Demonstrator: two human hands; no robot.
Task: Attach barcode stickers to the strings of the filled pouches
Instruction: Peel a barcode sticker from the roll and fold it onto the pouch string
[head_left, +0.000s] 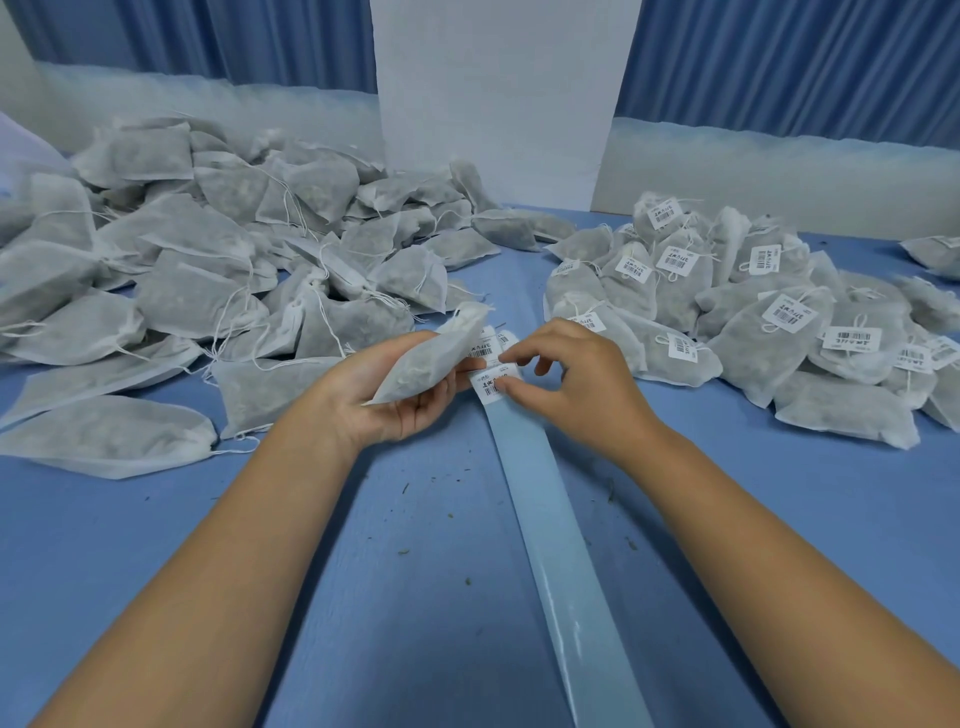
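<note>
With the left hand (395, 397) gripping a filled pouch (434, 358) above the bench (208, 571) and the right hand (576, 384) pinching a barcode sticker (491, 388) on the backing strip (561, 545), peel slowly, then fold it squarely around the string.

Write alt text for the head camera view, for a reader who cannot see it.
A left hand holds a filled pouch while the right hand pinches a barcode sticker on a long backing strip. Unlabelled pouches are heaped at the left of the blue table, stickered pouches at its right.
</note>
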